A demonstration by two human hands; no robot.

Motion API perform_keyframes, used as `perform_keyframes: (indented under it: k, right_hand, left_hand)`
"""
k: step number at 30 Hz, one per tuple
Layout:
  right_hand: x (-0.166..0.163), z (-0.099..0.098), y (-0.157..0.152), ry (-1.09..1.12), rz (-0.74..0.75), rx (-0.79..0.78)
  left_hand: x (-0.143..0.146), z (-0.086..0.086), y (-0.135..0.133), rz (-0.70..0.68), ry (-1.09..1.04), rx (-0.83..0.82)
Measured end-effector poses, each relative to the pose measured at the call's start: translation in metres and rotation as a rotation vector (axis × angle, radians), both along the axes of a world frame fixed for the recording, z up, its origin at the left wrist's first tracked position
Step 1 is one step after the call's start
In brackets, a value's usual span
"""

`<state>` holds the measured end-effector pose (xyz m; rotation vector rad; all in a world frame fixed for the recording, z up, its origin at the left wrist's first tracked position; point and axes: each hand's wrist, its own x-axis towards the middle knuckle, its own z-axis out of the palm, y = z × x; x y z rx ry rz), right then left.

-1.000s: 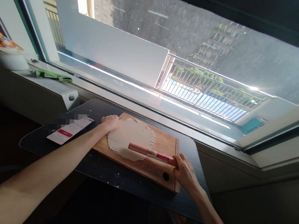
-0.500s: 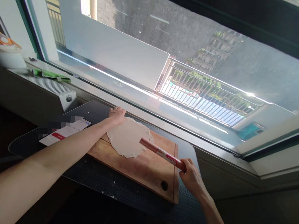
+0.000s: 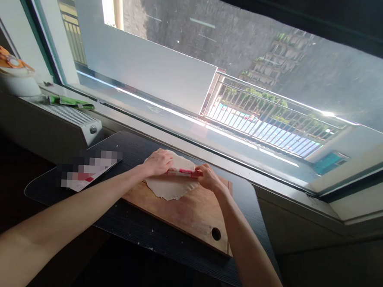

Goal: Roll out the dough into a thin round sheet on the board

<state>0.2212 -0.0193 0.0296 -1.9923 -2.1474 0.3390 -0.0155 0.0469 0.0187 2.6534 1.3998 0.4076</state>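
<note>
Spanning both hands, one rolling pin lies left to right across the far half of one dough sheet, on one board. The right hand closes around its right end; the left hand covers the left, its grip hidden. One phone lies left.

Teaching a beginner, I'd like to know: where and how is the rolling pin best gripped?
Probably the two ends, from above: left hand on one, right hand on the other. The rolling pin is a straight rod lying across the dough, so its underside is blocked.
</note>
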Motion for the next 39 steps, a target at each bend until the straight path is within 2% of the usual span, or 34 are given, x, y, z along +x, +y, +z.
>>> perform_keyframes:
  k: [3,7,9,13,15,17,22,24,26,29,31,33,37,39]
  right_hand:
    - [-0.016,-0.001,0.017,0.075,-0.106,0.039]
    - [-0.039,-0.015,0.017,-0.032,-0.222,0.109]
    - [-0.042,-0.023,-0.005,-0.089,-0.168,0.111]
    - [-0.026,-0.033,-0.075,-0.156,0.033,0.130]
    - [-0.019,-0.033,-0.096,-0.163,0.086,0.122]
    - [-0.018,-0.028,-0.090,-0.156,0.086,0.099]
    - [-0.036,-0.011,-0.018,-0.144,-0.060,0.044]
    - [-0.039,-0.012,-0.017,-0.139,-0.079,0.072]
    - [-0.036,-0.018,-0.044,-0.124,-0.038,0.129]
    - [-0.025,-0.030,-0.106,-0.108,0.082,0.170]
    - [-0.020,-0.032,-0.127,-0.109,0.124,0.174]
    - [-0.021,-0.028,-0.118,-0.121,0.111,0.147]
    - [-0.035,-0.015,-0.047,-0.137,-0.034,0.063]
    - [-0.040,-0.012,-0.029,-0.140,-0.049,0.065]
  left_hand:
    - [0.011,-0.010,0.005,0.012,0.038,-0.012]
    - [0.014,-0.017,-0.005,0.015,0.067,-0.034]
    - [0.008,-0.022,-0.024,0.000,0.078,-0.040]
    - [-0.012,-0.040,-0.082,-0.104,0.069,0.036]
    - [-0.017,-0.045,-0.097,-0.157,0.062,0.077]
    - [-0.013,-0.041,-0.089,-0.147,0.073,0.066]
    - [0.021,-0.011,-0.019,0.076,0.149,-0.067]
    - [0.023,-0.009,-0.015,0.086,0.150,-0.069]
    - [0.011,-0.017,-0.038,0.030,0.121,-0.055]
    - [-0.017,-0.037,-0.093,-0.099,0.034,0.030]
    - [-0.028,-0.045,-0.115,-0.159,0.008,0.072]
    - [-0.024,-0.042,-0.109,-0.134,0.019,0.061]
    - [0.007,-0.019,-0.048,0.038,0.137,-0.036]
    - [0.014,-0.012,-0.032,0.070,0.165,-0.062]
